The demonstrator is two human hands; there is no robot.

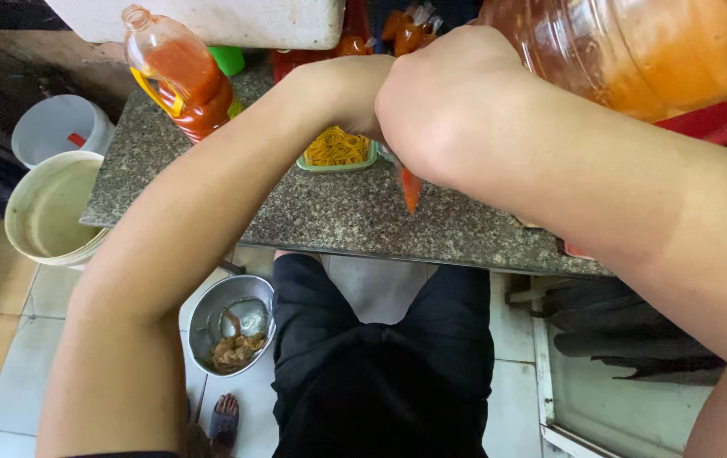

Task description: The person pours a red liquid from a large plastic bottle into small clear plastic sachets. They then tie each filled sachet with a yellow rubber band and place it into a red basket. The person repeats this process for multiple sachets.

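My right hand is closed above the granite counter, with a small clear bag of red-orange sauce hanging from under it. My left hand meets it from the left, its fingers hidden behind the right hand; what they hold is not visible. Just beyond the hands sits a green tray of yellow rubber bands. A large jug of orange-red liquid fills the top right, close to my right forearm.
A plastic bottle of red sauce lies tilted at the counter's left. Filled sauce bags sit at the back. On the floor stand a steel bowl with scraps, a cream bucket and a white bucket.
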